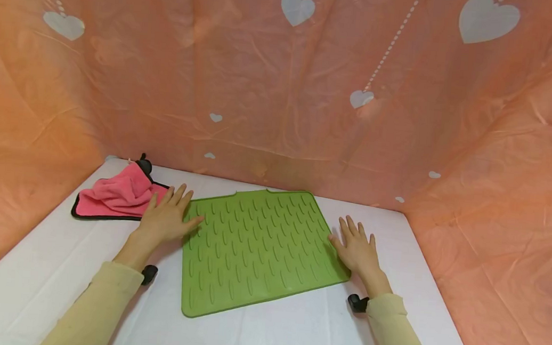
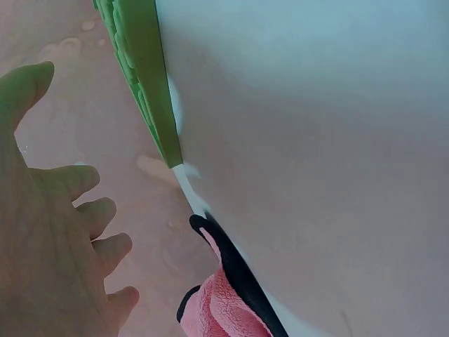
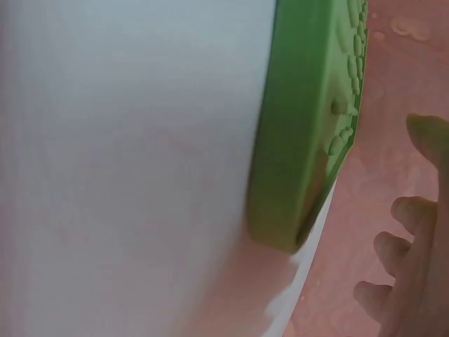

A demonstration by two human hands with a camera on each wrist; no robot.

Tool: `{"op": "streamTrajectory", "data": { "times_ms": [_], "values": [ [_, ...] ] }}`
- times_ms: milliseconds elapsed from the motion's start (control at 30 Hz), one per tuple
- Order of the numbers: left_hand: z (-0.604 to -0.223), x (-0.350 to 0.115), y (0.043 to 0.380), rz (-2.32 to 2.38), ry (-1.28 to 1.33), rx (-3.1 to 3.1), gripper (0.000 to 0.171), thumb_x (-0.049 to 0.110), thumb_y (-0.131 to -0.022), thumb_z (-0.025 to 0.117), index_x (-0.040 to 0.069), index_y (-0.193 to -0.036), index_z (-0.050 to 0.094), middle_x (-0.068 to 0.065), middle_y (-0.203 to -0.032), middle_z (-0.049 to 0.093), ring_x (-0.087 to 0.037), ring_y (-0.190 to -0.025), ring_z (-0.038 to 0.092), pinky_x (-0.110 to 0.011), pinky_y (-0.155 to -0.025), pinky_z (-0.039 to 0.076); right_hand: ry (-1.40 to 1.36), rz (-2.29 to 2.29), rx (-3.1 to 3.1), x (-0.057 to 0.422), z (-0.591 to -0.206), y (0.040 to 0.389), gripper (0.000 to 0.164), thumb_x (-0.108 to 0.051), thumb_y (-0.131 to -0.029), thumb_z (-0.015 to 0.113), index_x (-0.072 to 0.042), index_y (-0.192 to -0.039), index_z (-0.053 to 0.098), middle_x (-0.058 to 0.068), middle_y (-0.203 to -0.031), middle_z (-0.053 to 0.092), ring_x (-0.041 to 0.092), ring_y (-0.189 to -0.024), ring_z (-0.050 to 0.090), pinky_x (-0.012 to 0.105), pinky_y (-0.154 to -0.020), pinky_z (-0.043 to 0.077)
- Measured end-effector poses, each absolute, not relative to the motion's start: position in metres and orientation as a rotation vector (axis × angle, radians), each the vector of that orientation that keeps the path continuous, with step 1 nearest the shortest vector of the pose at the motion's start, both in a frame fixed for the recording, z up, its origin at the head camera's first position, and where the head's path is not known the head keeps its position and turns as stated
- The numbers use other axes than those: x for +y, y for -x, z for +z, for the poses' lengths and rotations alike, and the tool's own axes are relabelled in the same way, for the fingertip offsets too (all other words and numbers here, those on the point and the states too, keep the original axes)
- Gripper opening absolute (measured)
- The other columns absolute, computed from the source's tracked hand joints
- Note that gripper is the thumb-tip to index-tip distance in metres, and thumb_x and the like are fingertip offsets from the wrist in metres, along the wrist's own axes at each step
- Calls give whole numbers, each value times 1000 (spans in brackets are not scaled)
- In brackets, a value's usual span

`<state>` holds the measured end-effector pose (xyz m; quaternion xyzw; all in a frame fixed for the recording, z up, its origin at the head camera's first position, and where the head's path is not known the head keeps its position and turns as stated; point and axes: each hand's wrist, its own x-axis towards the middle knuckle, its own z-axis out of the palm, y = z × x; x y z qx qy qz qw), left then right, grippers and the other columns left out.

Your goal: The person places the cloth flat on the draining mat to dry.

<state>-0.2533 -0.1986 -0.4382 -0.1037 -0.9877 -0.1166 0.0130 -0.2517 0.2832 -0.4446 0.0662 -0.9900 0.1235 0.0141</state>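
A green ridged mat (image 1: 256,246), rubbery in look, lies at a slant on the white table. My left hand (image 1: 164,221) is spread over the mat's left edge, with the thumb above the mat and the fingers beside a pink cloth (image 1: 120,193). Past the mat's right edge is my right hand (image 1: 358,250), its fingers spread and its thumb near that edge. Both wrist views show the fingers of the left hand (image 2: 63,210) and right hand (image 3: 414,239) apart from the mat's edge, holding nothing.
The black-edged pink cloth lies crumpled at the table's back left, with a small black object (image 1: 144,164) behind it. Orange curtains (image 1: 272,87) with white hearts enclose the back and both sides of the white table (image 1: 289,334). Each wrist carries a black device (image 1: 357,303).
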Motion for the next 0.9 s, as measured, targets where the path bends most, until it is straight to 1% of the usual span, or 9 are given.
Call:
{"op": "streamTrajectory", "data": {
  "times_ms": [167,433,633,767,900],
  "values": [
    [-441,-199,250,-361,332,-3072,88,58,-103,50,-3,-162,26,-27,-169,16,-52,-154,15,-74,-119,4,-211,389,-3090,284,-447,248,72,-49,-109,45,-7,-165,26,18,-171,18,52,-154,16,77,-117,9],
    [-441,-199,239,-361,346,-3045,86,57,-103,51,-3,-161,29,-27,-168,19,-52,-153,16,-75,-119,6,-231,417,-3066,281,-448,239,72,-48,-108,47,-5,-164,29,20,-170,22,53,-153,18,77,-116,10],
    [-436,-198,231,-349,360,-3041,86,57,-103,51,-3,-160,30,-28,-168,20,-52,-152,19,-76,-118,7,-247,398,-3045,281,-446,231,73,-48,-108,48,-5,-164,29,20,-170,22,52,-153,19,77,-117,11],
    [-431,-199,226,-334,365,-3037,86,57,-103,54,-2,-161,30,-27,-168,19,-52,-152,19,-75,-118,7,-265,390,-3018,281,-445,227,72,-47,-108,49,-6,-164,29,18,-170,22,50,-153,20,76,-117,12],
    [-426,-203,223,-293,366,-3031,89,60,-102,52,0,-163,26,-25,-170,17,-51,-153,18,-72,-120,6,-294,425,-2968,279,-443,223,71,-44,-107,53,-7,-164,29,17,-170,24,49,-153,23,74,-118,14]
  ]
}}
